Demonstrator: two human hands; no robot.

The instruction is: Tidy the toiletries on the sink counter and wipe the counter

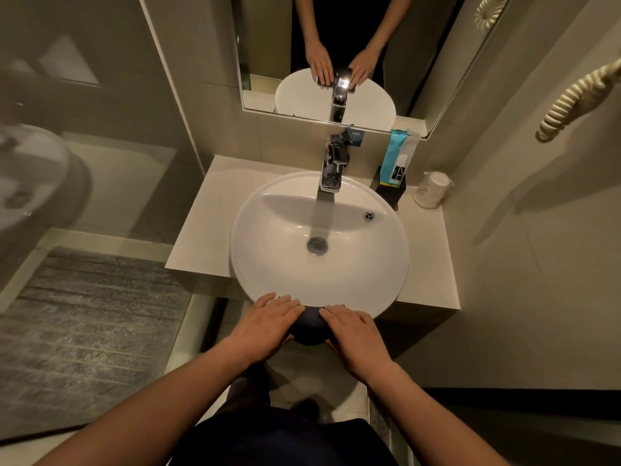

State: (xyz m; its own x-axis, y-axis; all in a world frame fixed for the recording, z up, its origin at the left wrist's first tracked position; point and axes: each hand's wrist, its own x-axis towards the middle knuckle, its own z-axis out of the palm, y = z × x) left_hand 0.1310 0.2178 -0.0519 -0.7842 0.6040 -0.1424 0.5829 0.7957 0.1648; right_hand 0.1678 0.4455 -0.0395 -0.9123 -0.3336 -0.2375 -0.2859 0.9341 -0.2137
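Observation:
A dark cloth (309, 326) hangs over the front rim of the round white basin (255, 203). My left hand (268, 319) and my right hand (356, 331) lie side by side on it, fingers flat on top and thumbs tucked below. The beige counter (208, 213) surrounds the basin. At the back right a black holder (391, 190) carries a teal toiletry packet (396, 153). Beside it, wrapped paper cups (433, 190) lie on their side. A small blue packet (354, 136) leans on the wall behind the chrome tap (331, 173).
A mirror (420, 62) above the counter reflects my hands and the tap. A coiled cream cord (571, 99) hangs on the right wall. A glass partition (100, 129) stands to the left, with a grey mat (84, 324) on the floor.

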